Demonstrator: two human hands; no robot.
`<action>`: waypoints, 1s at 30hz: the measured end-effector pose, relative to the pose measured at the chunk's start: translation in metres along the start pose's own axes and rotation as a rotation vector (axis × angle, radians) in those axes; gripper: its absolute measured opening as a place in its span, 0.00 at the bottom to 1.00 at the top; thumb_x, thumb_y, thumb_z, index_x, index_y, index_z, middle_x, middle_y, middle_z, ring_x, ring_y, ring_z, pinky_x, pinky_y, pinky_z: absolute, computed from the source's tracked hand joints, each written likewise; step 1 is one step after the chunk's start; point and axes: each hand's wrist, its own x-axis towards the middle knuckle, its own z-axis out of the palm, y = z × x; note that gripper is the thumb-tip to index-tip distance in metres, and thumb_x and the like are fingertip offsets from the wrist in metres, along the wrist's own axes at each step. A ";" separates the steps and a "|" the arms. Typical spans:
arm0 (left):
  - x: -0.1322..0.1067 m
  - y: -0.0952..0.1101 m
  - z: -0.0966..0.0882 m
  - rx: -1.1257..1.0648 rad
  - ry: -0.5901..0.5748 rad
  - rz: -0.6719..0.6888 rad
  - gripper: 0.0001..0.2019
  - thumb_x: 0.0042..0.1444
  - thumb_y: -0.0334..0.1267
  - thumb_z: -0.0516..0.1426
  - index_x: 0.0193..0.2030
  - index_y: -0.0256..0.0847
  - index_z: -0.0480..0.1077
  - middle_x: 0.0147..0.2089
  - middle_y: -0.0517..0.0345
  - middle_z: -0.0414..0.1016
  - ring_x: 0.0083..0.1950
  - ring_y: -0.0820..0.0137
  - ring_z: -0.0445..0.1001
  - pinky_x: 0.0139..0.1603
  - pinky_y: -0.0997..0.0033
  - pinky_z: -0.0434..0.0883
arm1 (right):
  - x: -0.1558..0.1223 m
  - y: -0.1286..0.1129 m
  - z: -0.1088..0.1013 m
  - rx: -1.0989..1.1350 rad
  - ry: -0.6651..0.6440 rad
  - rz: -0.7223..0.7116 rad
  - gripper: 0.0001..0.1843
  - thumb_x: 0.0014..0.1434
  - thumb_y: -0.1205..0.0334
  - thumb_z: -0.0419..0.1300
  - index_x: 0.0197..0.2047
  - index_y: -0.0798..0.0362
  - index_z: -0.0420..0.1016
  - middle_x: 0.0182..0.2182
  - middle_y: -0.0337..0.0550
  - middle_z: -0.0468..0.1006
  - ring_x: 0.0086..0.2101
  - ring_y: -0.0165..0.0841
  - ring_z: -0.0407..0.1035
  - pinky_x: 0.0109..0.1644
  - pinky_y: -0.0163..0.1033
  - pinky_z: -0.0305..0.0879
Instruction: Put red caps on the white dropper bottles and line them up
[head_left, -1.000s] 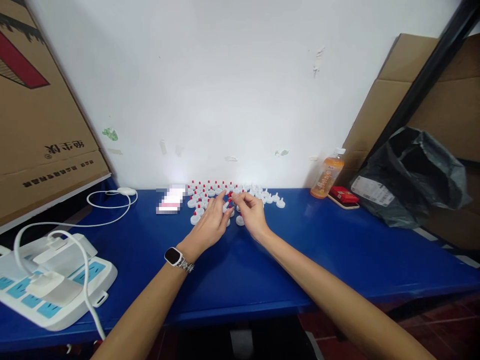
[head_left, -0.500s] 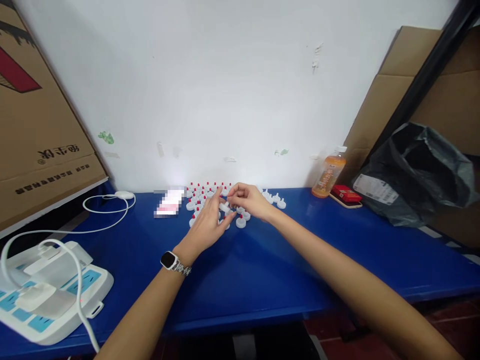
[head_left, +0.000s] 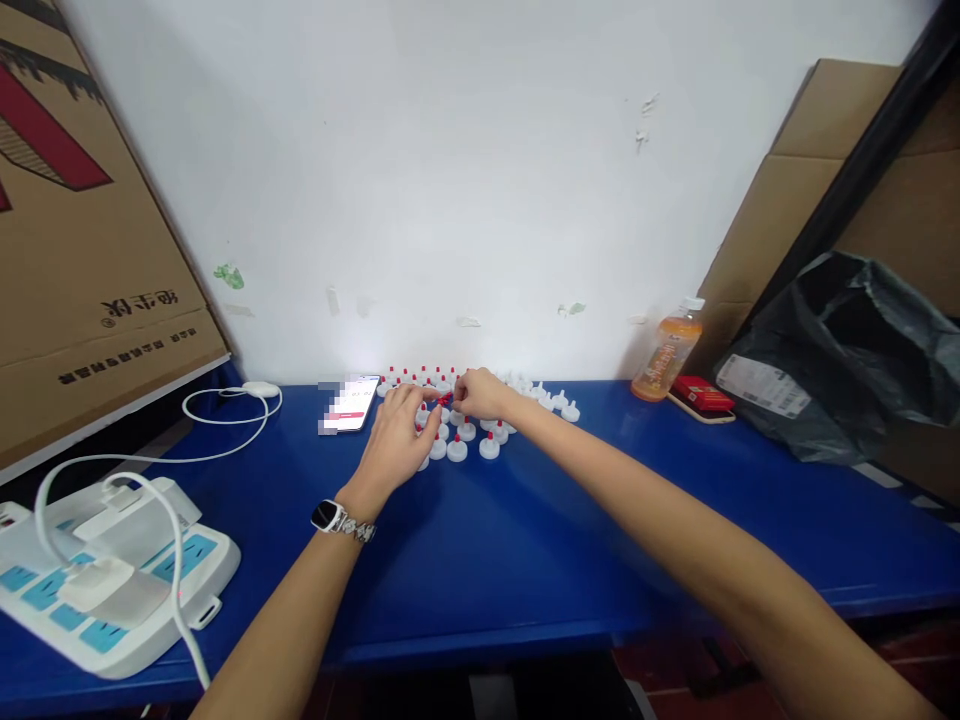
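My left hand (head_left: 397, 430) rests over the left part of a group of white nozzle caps, thumb and fingers apart. Several of these have small red tips, like the white cap (head_left: 489, 447) in front. Small loose red tips (head_left: 444, 399) lie bunched between my two hands. My right hand (head_left: 480, 394) is closed in a pinch at the right side of that bunch; its fingertips hide whatever they hold. To its right stand white caps (head_left: 559, 400) with bare nozzles.
A lit phone (head_left: 354, 404) lies left of the caps. A power strip (head_left: 127, 590) with white cables sits at the left front. An orange drink bottle (head_left: 667, 352), a red box (head_left: 703, 393) and a dark plastic bag (head_left: 832, 370) stand at the right, by cardboard.
My left hand has shifted slightly left, uncovering the red tips. My right hand has come down from a white cap to beside them. The view has turned slightly.
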 end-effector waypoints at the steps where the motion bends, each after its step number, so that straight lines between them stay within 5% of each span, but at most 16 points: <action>1: 0.000 0.000 0.000 0.000 -0.004 0.007 0.10 0.67 0.41 0.50 0.50 0.43 0.69 0.49 0.53 0.72 0.54 0.60 0.68 0.57 0.54 0.66 | -0.001 -0.002 0.000 0.002 -0.024 -0.008 0.06 0.49 0.69 0.64 0.22 0.53 0.79 0.22 0.42 0.79 0.27 0.33 0.71 0.32 0.34 0.60; 3: 0.000 0.001 0.000 0.001 -0.015 0.012 0.11 0.67 0.41 0.50 0.50 0.43 0.69 0.49 0.52 0.72 0.54 0.60 0.68 0.57 0.55 0.66 | -0.003 -0.004 -0.002 0.015 -0.011 -0.016 0.07 0.52 0.62 0.65 0.25 0.53 0.80 0.22 0.42 0.79 0.27 0.33 0.71 0.32 0.35 0.59; 6: -0.001 0.003 0.001 -0.005 -0.032 0.008 0.11 0.68 0.42 0.49 0.50 0.43 0.69 0.50 0.52 0.72 0.54 0.59 0.68 0.57 0.54 0.66 | -0.012 0.004 -0.014 0.019 0.189 0.036 0.14 0.60 0.53 0.59 0.32 0.53 0.82 0.27 0.43 0.80 0.28 0.33 0.70 0.33 0.35 0.59; 9: -0.001 0.007 0.003 -0.024 -0.051 0.027 0.11 0.68 0.42 0.49 0.48 0.44 0.70 0.50 0.52 0.72 0.54 0.59 0.68 0.57 0.55 0.66 | -0.025 0.025 -0.028 -0.007 0.343 0.149 0.18 0.65 0.56 0.52 0.35 0.53 0.81 0.27 0.44 0.80 0.28 0.33 0.70 0.35 0.35 0.59; 15: 0.006 0.018 0.015 -0.035 -0.090 0.056 0.10 0.67 0.41 0.50 0.47 0.44 0.70 0.48 0.53 0.73 0.52 0.59 0.70 0.55 0.54 0.66 | -0.051 0.063 -0.038 -0.075 0.251 0.300 0.10 0.59 0.62 0.57 0.38 0.52 0.81 0.33 0.44 0.83 0.34 0.35 0.74 0.39 0.35 0.61; 21: 0.032 0.029 0.030 -0.006 -0.143 0.095 0.09 0.66 0.40 0.51 0.46 0.43 0.71 0.46 0.53 0.73 0.51 0.58 0.70 0.53 0.53 0.67 | -0.041 0.076 -0.032 -0.118 0.192 0.390 0.15 0.59 0.60 0.58 0.47 0.52 0.79 0.38 0.47 0.83 0.43 0.40 0.74 0.51 0.43 0.60; 25: 0.034 0.028 0.035 -0.028 -0.059 0.079 0.09 0.66 0.40 0.51 0.46 0.43 0.71 0.46 0.53 0.73 0.51 0.59 0.70 0.54 0.54 0.67 | -0.029 0.080 -0.029 -0.103 0.170 0.382 0.09 0.58 0.61 0.60 0.38 0.51 0.81 0.37 0.46 0.83 0.43 0.40 0.74 0.55 0.46 0.57; 30: 0.020 0.023 0.026 -0.077 -0.016 0.064 0.09 0.66 0.41 0.51 0.48 0.43 0.70 0.47 0.53 0.73 0.51 0.61 0.71 0.56 0.56 0.67 | -0.041 0.064 -0.031 0.031 0.372 0.304 0.09 0.59 0.60 0.59 0.35 0.52 0.80 0.34 0.42 0.82 0.36 0.34 0.73 0.48 0.41 0.61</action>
